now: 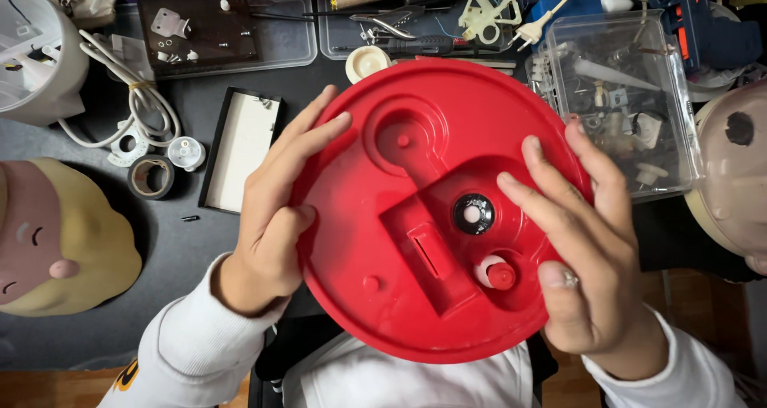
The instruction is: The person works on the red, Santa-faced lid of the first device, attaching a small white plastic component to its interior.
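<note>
Two hands: both are holding one red round plastic base [415, 216] up above the counter [160, 256], underside facing the camera.
Risk, slip: nothing is wrapping the rim; palms and flat fingers are only pressing on it, so a tilt toward the lap could be letting the base slide out, I judge.
Risk, loose parts: the small red cap [501, 276] on its white stub and the black ring [473, 214] with a white centre are sitting in the recessed channel; if either is only seated, tipping could be shaking it free.
Risk, clutter: the base rim is hanging just over the clear plastic box [631, 96] of small parts and near the black tray [240, 148]; a swing right could be knocking the box.
Risk, strays: a tiny black screw [189, 217] is lying near the tape roll [150, 176]; a sleeve could be sweeping it off.
Left grip: left hand [276, 216] is spreading wide, fingers flat on the left edge, thumb tucking onto the face; not pinching.
Right grip: right hand [583, 248] is also spreading, fingers lying across the raised block by the ring, thumb resting by the cap; pressing, not closing around anything.
Base position: mid-frame, between both hands, touching both, clear of the counter as far as I can tell.
</note>
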